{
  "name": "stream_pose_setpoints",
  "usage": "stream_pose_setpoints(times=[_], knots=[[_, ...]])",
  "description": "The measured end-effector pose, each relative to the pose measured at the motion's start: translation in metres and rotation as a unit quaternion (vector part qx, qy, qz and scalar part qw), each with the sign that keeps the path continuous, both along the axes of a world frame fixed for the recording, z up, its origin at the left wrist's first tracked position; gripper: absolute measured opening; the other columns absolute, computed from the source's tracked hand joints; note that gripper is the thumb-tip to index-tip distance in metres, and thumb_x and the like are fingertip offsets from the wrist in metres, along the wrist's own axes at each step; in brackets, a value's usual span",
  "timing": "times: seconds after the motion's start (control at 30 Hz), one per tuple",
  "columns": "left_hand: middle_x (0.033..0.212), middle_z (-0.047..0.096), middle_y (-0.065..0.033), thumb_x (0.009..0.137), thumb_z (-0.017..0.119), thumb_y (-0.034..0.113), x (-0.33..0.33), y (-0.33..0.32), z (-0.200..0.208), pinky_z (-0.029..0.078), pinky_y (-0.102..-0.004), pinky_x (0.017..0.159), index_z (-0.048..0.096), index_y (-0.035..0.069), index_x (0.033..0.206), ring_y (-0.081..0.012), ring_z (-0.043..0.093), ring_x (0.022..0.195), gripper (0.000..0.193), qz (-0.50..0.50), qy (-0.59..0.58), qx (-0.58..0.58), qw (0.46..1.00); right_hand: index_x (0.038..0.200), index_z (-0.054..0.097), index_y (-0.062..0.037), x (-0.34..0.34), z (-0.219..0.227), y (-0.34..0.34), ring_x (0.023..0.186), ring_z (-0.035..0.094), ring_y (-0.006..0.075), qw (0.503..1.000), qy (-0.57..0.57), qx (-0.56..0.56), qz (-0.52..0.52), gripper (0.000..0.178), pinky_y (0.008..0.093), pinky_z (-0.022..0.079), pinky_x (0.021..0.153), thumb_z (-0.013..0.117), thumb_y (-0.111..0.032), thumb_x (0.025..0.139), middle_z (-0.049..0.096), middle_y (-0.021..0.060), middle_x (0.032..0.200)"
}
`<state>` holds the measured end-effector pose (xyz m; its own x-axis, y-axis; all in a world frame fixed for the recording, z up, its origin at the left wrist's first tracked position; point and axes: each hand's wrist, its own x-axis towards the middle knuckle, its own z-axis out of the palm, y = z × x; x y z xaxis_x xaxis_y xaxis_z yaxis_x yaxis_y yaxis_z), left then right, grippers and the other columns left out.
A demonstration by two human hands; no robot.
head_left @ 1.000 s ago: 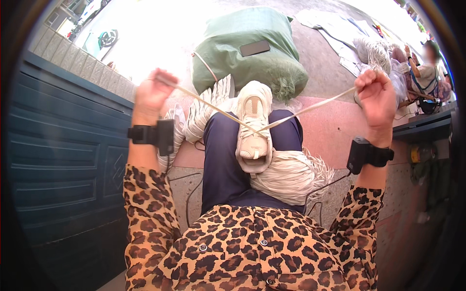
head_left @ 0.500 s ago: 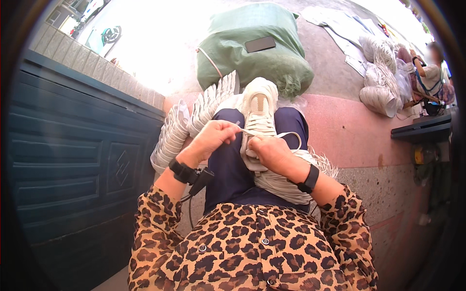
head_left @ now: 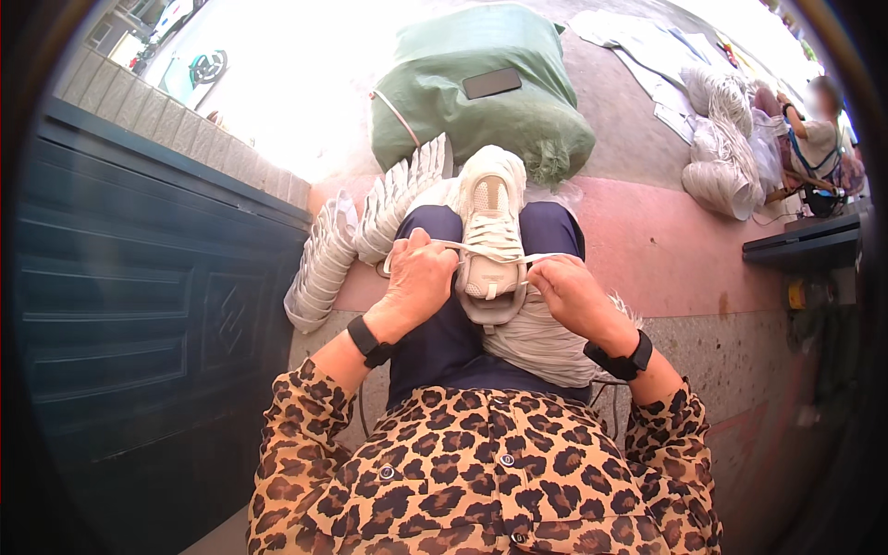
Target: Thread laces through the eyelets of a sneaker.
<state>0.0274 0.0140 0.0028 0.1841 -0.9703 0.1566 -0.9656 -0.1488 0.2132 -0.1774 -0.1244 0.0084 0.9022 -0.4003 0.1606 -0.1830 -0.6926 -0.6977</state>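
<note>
A cream sneaker rests between my knees, its toe pointing away from me and its tongue showing. A pale shoelace runs through its eyelets, with one length stretched out to each side. My left hand is closed on the left length, beside the shoe. On the other side my right hand pinches the right length close to the collar. A bundle of pale laces lies over my right thigh, partly under my right forearm.
Stacked pale shoe pieces stand by my left leg, next to a dark blue door. Ahead is a big green sack with a phone on it. Far right, more pale bundles lie near a seated person.
My hands have moved apart, the left to the left and the right to the right, drawing the lace ends out sideways. The shoe's opening and tongue now show.
</note>
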Motion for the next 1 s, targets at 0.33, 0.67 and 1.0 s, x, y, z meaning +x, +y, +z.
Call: stream_pose_setpoints(times=[0.33,0.67,1.0], knots=[[0.07,0.061,-0.0023,0.073,0.062,0.021,-0.004,-0.009,-0.003,0.034,-0.0375,0.074,0.062,0.01,0.069,-0.0215,0.05,0.083,0.011,0.045,0.057,-0.02,0.997,0.086,0.056,-0.0021,0.012,-0.045,-0.002,0.111,0.049,0.032,0.981,-0.001,-0.161,-0.103,0.011,0.0414,0.034,0.095,0.049,-0.011,0.085,0.059,0.0172,0.107],[0.084,0.064,-0.0052,0.077,0.063,0.025,-0.031,0.009,-0.009,0.038,-0.0373,0.074,0.066,0.007,0.092,-0.0237,0.052,0.085,0.023,0.109,0.014,-0.035,0.993,0.086,0.062,-0.006,0.025,-0.034,0.012,0.096,0.051,0.0218,0.96,0.044,-0.256,-0.102,0.015,0.0393,0.032,0.085,0.055,-0.013,0.075,0.059,0.0063,0.091],[0.081,0.063,-0.0034,0.072,0.066,0.016,-0.029,-0.022,0.011,0.04,-0.0361,0.073,0.064,0.009,0.079,-0.0228,0.052,0.084,0.01,0.013,0.054,-0.107,0.993,0.08,0.063,-0.0077,0.017,-0.024,0.016,0.083,0.05,0.0232,0.954,0.132,-0.229,-0.143,0.016,0.0377,0.034,0.074,0.057,-0.022,0.078,0.056,0.006,0.079]])
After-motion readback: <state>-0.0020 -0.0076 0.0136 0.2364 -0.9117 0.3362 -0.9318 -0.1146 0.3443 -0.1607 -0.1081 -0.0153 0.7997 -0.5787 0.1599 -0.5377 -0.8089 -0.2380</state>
